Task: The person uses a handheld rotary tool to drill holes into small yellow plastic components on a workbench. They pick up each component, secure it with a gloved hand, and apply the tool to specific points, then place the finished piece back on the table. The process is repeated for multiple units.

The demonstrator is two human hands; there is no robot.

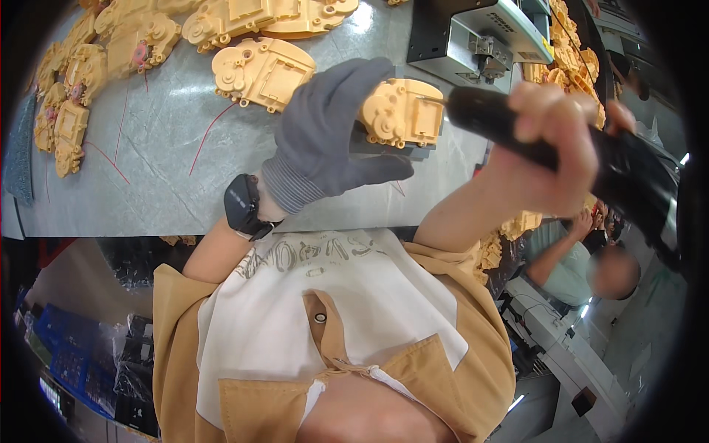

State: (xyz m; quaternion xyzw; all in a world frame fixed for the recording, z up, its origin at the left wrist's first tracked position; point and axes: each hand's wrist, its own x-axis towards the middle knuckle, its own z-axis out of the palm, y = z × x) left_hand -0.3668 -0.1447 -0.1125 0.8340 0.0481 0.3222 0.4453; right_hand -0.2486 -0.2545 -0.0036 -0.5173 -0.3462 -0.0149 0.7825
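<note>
My left hand, in a grey knitted glove, curves around the left side of a yellow plastic housing. Its fingers lie along the far left edge and the thumb reaches past the near side. Beneath the housing, part of a dark grey block shows. My bare right hand is closed around a black power screwdriver, blurred by motion. The tool's thin bit points left at the housing's right part; whether it touches is unclear. A red wire trails from another yellow housing on the left.
More yellow housings crowd the far and left table. A grey metal machine stands at the far right, with piled yellow parts beyond. Blue cloth lies at the left edge. Another person sits at right; blue bins are lower left.
</note>
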